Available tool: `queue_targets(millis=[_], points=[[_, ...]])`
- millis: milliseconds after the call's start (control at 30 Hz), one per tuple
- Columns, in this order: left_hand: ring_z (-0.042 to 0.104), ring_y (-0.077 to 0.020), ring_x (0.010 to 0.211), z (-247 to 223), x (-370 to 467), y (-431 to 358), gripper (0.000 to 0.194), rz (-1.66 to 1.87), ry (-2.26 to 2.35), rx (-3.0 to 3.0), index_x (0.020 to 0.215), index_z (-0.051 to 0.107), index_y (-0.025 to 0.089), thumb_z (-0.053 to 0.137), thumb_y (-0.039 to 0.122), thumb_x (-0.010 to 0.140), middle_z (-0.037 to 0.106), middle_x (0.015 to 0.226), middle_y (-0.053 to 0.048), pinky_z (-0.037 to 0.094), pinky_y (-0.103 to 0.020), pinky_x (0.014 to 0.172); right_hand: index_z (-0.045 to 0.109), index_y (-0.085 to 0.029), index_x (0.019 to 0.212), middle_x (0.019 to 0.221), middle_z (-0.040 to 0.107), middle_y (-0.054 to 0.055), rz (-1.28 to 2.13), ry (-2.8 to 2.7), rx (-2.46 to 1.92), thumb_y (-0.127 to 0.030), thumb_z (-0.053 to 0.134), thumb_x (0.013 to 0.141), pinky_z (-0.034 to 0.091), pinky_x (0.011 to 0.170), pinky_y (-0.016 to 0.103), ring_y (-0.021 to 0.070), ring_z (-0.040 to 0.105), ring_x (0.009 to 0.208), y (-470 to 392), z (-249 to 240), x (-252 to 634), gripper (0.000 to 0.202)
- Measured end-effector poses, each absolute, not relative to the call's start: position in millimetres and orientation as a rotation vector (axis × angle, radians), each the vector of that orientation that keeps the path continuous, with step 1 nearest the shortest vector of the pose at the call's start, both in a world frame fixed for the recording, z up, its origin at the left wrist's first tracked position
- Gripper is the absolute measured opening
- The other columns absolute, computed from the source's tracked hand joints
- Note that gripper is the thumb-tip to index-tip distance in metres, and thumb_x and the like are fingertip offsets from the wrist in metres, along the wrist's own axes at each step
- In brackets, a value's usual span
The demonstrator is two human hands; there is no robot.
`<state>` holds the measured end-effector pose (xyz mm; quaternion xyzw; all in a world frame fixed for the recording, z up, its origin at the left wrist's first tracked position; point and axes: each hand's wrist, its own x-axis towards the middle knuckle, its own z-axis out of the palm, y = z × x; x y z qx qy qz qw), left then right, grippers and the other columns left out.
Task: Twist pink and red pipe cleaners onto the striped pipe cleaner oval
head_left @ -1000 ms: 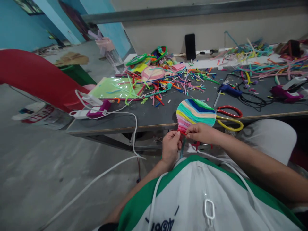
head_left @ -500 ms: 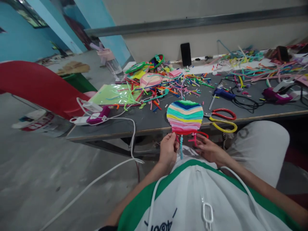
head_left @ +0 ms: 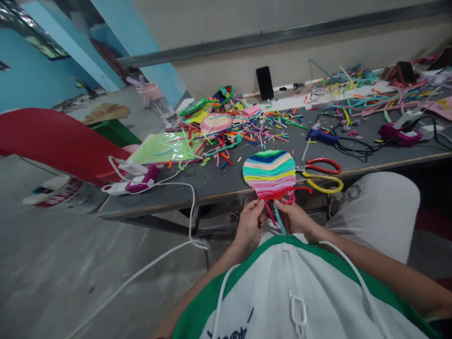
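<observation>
A round piece of pipe cleaners [head_left: 269,172], striped in green, blue, teal, yellow, pink and red, rests on the table's front edge. My left hand [head_left: 250,223] pinches its red lower edge from the left. My right hand [head_left: 297,220] is closed at the same edge on the right, its fingertips against the strands. Between the hands hang a red end and a twisted light-blue pipe cleaner [head_left: 279,219]. Another red end sticks out to the right. Scissors [head_left: 324,174] with one red and one yellow handle lie just right of the piece.
A blue glue gun [head_left: 323,136] with a black cord lies behind the scissors. Cut pipe cleaners [head_left: 226,141] are scattered across the grey table [head_left: 212,188]. A phone [head_left: 264,83] leans on the wall. A purple-and-white plug [head_left: 143,179] trails a white cable at the left edge.
My right hand has moved left and closed on the lower edge, nearer my left hand. The striped piece has tilted slightly, and its light-blue strand now slants to the right.
</observation>
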<state>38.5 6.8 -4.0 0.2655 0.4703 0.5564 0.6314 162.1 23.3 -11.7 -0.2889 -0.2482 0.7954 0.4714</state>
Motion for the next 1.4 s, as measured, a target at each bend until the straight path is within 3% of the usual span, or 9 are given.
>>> queue_targets(millis=[267, 367, 467, 533, 667, 800, 1233, 1400], points=[[0.039, -0.0063, 0.048, -3.7, 26.4, 4.5, 0.028, 1.351, 1.31, 0.926, 0.086, 0.063, 0.016, 0.066, 0.041, 0.074, 0.052, 0.062, 0.003, 0.03, -0.02, 0.048, 0.065, -0.019, 0.091, 0.088, 0.072, 0.004, 1.985, -0.594, -0.761, -0.035, 0.073, 0.068, 0.049, 0.075, 0.034, 0.0205, 0.066, 0.084, 23.5, -14.0, 166.3, 0.029], [0.051, -0.0114, 0.066, 8.1, 16.1, 8.0, 0.02, 1.456, 1.534, 1.304, 0.089, 0.064, 0.018, 0.065, 0.033, 0.076, 0.059, 0.08, -0.002, 0.041, -0.023, 0.063, 0.065, -0.019, 0.086, 0.083, 0.073, 0.003, 1.98, -0.506, -0.811, -0.031, 0.076, 0.064, 0.05, 0.074, 0.035, 0.0196, 0.066, 0.078, 23.7, -13.2, 166.8, 0.028], [0.054, -0.0179, 0.088, 23.1, 11.9, 13.9, 0.017, 1.249, 1.514, 1.993, 0.097, 0.064, 0.019, 0.056, 0.023, 0.083, 0.061, 0.093, -0.007, 0.042, -0.03, 0.082, 0.066, -0.018, 0.083, 0.078, 0.072, 0.003, 1.954, -0.509, -0.789, -0.029, 0.078, 0.061, 0.05, 0.077, 0.034, 0.0184, 0.066, 0.076, 23.8, -13.5, 166.0, 0.028], [0.053, -0.0212, 0.093, 30.9, 13.9, 17.7, 0.02, 0.999, 1.442, 2.346, 0.1, 0.063, 0.018, 0.05, 0.02, 0.086, 0.06, 0.095, -0.009, 0.04, -0.035, 0.086, 0.066, -0.018, 0.082, 0.076, 0.071, 0.001, 1.925, -0.52, -0.756, -0.028, 0.079, 0.061, 0.049, 0.079, 0.033, 0.0176, 0.066, 0.077, 23.7, -15.4, 165.3, 0.027], [0.051, -0.0235, 0.09, 39.9, 21.0, 21.9, 0.021, 0.633, 1.49, 2.595, 0.095, 0.063, 0.016, 0.044, 0.02, 0.087, 0.057, 0.092, -0.012, 0.04, -0.036, 0.081, 0.065, -0.018, 0.079, 0.074, 0.07, 0.0, 1.91, -0.524, -0.698, -0.026, 0.079, 0.062, 0.048, 0.081, 0.033, 0.0167, 0.066, 0.077, 23.9, -21.2, 164.3, 0.023], [0.05, -0.0235, 0.088, 40.8, 22.2, 22.5, 0.016, 0.526, 1.503, 2.649, 0.086, 0.06, 0.017, 0.045, 0.02, 0.086, 0.056, 0.089, -0.011, 0.04, -0.035, 0.079, 0.065, -0.019, 0.079, 0.072, 0.07, -0.001, 1.927, -0.519, -0.708, -0.026, 0.08, 0.06, 0.05, 0.08, 0.035, 0.0182, 0.067, 0.078, 24.7, -21.3, 163.8, 0.025], [0.051, -0.0208, 0.084, 15.4, 18.1, 15.2, 0.012, 0.913, 1.566, 2.507, 0.084, 0.053, 0.017, 0.041, 0.016, 0.087, 0.056, 0.085, -0.009, 0.042, -0.033, 0.077, 0.065, -0.019, 0.072, 0.074, 0.072, 0.0, 1.908, -0.493, -0.784, -0.026, 0.083, 0.056, 0.052, 0.078, 0.03, 0.0167, 0.068, 0.074, 28.4, -27.0, 161.0, 0.025], [0.056, -0.0202, 0.083, 13.2, 16.7, 10.0, 0.012, 1.027, 1.587, 2.451, 0.083, 0.056, 0.017, 0.044, 0.015, 0.086, 0.061, 0.084, -0.008, 0.044, -0.033, 0.076, 0.067, -0.019, 0.079, 0.078, 0.073, 0.001, 1.907, -0.51, -0.769, -0.025, 0.08, 0.062, 0.052, 0.077, 0.031, 0.0174, 0.069, 0.076, 28.5, -31.8, 162.0, 0.022]])
